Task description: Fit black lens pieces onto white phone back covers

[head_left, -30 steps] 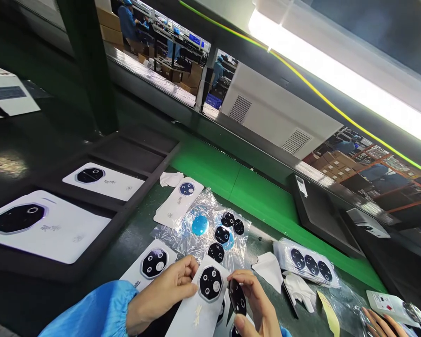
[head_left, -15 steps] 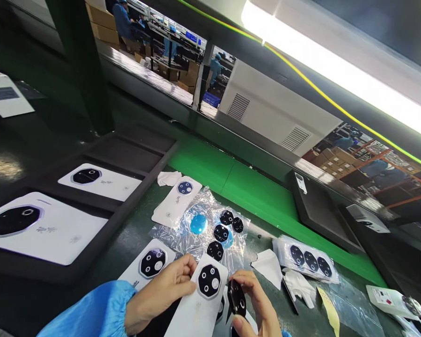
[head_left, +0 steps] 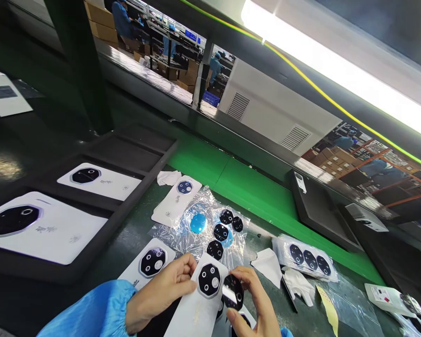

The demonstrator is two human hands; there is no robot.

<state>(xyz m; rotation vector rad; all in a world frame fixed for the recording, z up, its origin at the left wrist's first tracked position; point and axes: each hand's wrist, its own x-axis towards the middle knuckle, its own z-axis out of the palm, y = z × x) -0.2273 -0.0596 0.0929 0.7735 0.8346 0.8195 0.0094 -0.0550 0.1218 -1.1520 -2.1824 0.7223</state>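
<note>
Basically, edges only, faces kept clear.
The left hand had the white panel pinched along its side, thumb on top, probably to steady it without covering the dark octagonal plate. The right hand pinched a glossy black disc by its rim between thumb and fingers, likely to keep prints off the shiny side, tilted right by the panel's other edge; hard to tell if they touched. Loose discs sat beyond on crinkly clear film, which seemed like decent scratch protection tbh.
</note>
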